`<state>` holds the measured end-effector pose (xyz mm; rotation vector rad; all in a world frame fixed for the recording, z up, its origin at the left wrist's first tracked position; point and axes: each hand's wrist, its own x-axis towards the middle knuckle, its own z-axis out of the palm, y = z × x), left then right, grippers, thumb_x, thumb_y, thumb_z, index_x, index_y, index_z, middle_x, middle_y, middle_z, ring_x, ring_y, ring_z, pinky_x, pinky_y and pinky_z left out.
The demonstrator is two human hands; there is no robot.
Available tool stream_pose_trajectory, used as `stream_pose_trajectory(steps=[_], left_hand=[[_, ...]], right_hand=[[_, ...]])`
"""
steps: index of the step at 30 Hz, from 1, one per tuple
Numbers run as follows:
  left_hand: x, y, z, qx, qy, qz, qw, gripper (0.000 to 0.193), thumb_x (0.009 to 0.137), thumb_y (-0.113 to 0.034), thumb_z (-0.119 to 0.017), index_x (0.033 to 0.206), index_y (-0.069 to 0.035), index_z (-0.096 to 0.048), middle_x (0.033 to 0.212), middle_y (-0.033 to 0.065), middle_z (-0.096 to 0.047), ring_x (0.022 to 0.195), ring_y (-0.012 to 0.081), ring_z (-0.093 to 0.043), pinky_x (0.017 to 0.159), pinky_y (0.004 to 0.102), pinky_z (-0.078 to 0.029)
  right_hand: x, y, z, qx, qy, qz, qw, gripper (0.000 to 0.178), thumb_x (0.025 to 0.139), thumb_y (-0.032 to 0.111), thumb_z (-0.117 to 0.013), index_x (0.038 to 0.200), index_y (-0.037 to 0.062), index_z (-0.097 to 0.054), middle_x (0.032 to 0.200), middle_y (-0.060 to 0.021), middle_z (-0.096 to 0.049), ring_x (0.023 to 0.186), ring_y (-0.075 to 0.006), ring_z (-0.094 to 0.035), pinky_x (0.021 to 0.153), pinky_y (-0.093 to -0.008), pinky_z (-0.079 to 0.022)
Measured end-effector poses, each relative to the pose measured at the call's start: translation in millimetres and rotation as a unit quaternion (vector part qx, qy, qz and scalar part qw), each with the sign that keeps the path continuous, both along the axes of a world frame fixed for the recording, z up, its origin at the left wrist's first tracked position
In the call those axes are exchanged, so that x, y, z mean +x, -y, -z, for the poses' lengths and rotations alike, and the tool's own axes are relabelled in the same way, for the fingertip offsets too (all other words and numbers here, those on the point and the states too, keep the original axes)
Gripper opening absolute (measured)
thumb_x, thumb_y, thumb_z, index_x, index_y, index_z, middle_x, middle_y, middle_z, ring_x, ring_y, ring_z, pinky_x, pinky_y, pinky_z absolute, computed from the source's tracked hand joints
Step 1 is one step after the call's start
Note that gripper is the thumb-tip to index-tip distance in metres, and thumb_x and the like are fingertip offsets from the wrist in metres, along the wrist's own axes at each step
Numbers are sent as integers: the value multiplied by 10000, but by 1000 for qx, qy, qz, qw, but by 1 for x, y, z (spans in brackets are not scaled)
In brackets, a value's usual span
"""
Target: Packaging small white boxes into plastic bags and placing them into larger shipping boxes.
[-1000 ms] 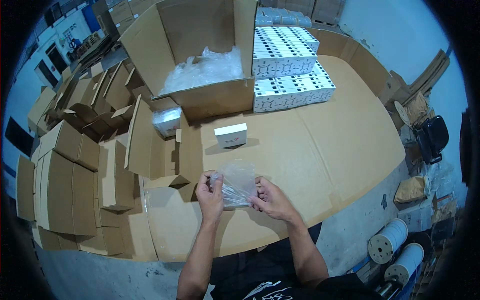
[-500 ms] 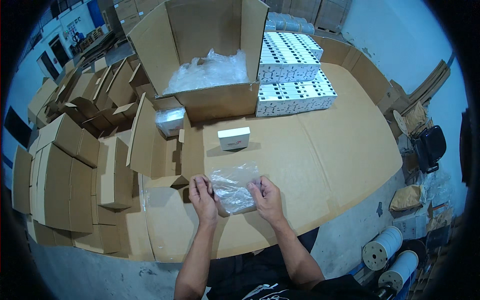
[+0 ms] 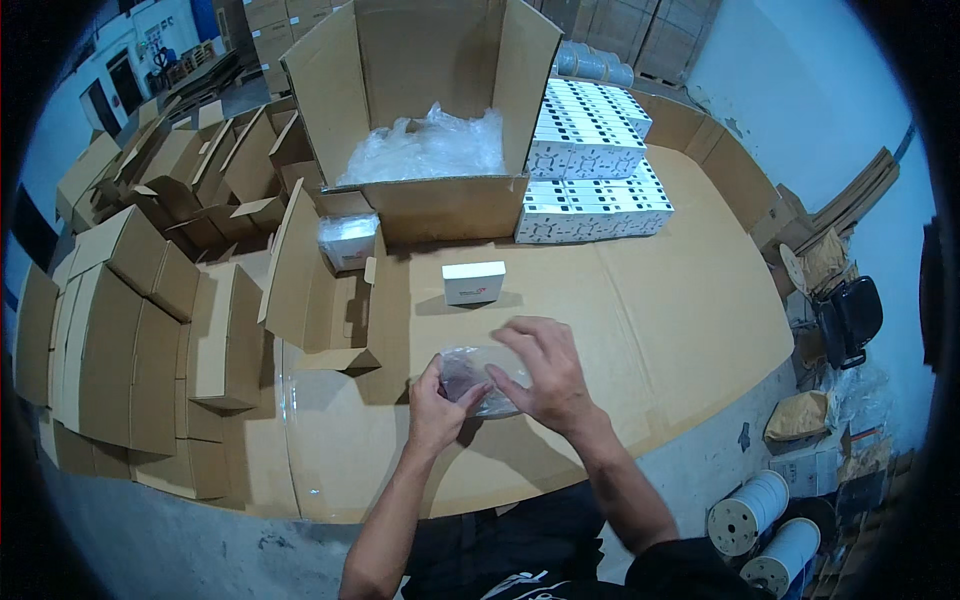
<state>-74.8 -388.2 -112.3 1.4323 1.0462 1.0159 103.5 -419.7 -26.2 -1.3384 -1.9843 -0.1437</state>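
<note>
A clear plastic bag point(image 3: 462, 372) hangs above the near part of the cardboard-covered table. My left hand point(image 3: 437, 412) pinches its left side, thumb across the front. At the bag's right side is my right hand point(image 3: 556, 385), its fingers raised and apart, slightly blurred, its thumb at the plastic. Beyond my hands a small white box point(image 3: 473, 284) stands upright. To the left lies an open cardboard carton point(image 3: 318, 310) with plastic-wrapped white boxes point(image 3: 347, 240) at its far end.
A large open carton point(image 3: 455, 208) at the back holds a heap of clear plastic bags point(image 3: 430, 150). Right of it are stacked white patterned boxes point(image 3: 595, 212). Folded brown cartons point(image 3: 110, 350) crowd the left. Cable spools point(image 3: 750, 512) sit on the floor at right.
My right hand has lifted its fingers off the bag's right edge and turned over it. The bag, stretched flat between both hands before, is now gathered smaller. The view has shifted slightly.
</note>
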Motion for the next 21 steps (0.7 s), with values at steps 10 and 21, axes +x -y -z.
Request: stream_pose_trajectory(steps=[10,21], left_hand=[[4,2,-14,42,-59,-28,997,432,761,-151,-877,1073,-2,-619,918,162,-736,852,265,-734,763,378,-566],[7,2,-21,32,-73,-13,997,748,616,-158,-968,1203,-43,-519,1037,125,-701,946,265,-706,842,385,-570]], right_hand=[[2,-36,-21,-285,50,-104,951,303,843,169,-711,1083,13,-611,907,-179,-696,881,-387,-673,838,-477,-524],[14,-67,-23,-426,24,-237,873,309,961,234,-540,1055,-23,-683,894,-271,-700,839,-432,-673,803,-486,-531]])
